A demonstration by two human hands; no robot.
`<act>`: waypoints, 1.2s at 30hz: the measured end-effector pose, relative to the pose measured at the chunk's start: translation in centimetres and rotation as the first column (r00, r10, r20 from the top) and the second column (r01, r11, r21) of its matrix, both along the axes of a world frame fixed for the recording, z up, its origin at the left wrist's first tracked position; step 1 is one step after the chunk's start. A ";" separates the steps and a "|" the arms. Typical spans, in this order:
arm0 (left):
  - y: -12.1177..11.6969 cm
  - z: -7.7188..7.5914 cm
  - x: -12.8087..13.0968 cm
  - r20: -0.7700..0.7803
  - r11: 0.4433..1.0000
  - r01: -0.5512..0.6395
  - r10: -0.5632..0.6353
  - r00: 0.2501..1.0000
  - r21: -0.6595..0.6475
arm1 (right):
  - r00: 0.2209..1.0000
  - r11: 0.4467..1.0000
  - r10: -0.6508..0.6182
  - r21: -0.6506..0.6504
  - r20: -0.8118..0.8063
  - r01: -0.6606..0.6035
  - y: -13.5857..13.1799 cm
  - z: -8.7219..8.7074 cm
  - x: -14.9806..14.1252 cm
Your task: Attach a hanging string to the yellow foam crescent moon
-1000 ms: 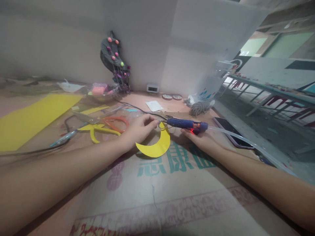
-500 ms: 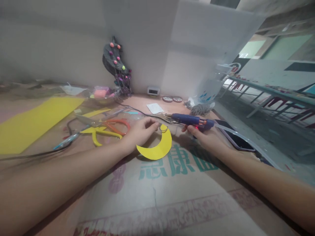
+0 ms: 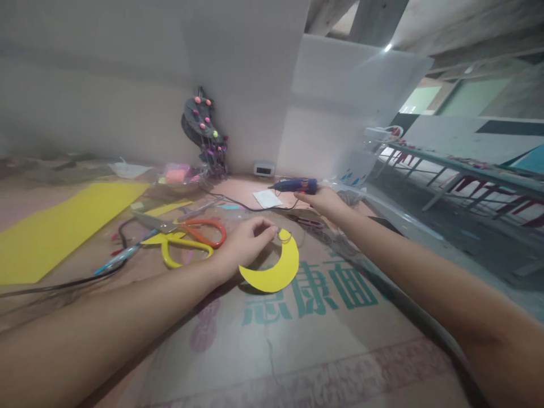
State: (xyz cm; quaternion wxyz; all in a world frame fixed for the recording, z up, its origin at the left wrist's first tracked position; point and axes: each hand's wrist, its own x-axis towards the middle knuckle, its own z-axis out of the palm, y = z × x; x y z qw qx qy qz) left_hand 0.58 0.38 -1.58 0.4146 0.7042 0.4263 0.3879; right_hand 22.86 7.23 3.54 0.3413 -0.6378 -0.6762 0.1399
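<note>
Between the thumb and fingers of my left hand is the upper tip of a yellow paper crescent moon. A thin grey loop, like yarn, circles the paper near that tip. Farther off at the back of the table, my right hand grips a blue hot glue gun whose nozzle points left. The gun is close to a small white square of paper. Scissors with one orange and one yellow handle lie to the left of my left hand.
A large yellow paper sheet lies at the left, near a pen and black cord. Against the wall stand a dark crescent decoration with coloured balls and a small digital clock. Small thread snips lie mid-table; grey yarn is behind my right wrist.
My right hand has carried the glue gun away from me and left, toward the white paper square. My left hand keeps its hold on the crescent. The view has tilted up slightly.
</note>
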 end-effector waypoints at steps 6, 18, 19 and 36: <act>-0.1 0.2 -0.1 -0.016 1.000 0.008 -0.008 1.000 -0.012 | 0.998 0.998 0.055 -0.035 0.013 -0.054 4.4 -2.2 -0.2; -0.3 0.3 -0.1 -0.020 1.000 0.010 -0.010 1.000 0.006 | 0.981 0.996 0.086 -0.024 0.173 -0.083 1.4 -1.1 1.5; -0.3 0.3 -0.1 -0.018 1.000 0.015 -0.014 1.000 0.008 | 0.981 0.996 0.087 -0.003 0.173 -0.088 0.4 -1.1 1.5; -0.5 0.4 0.0 -0.017 0.999 0.052 -0.052 0.998 0.012 | 0.655 0.761 0.465 -0.109 -0.595 -0.639 -8.9 -3.9 -1.7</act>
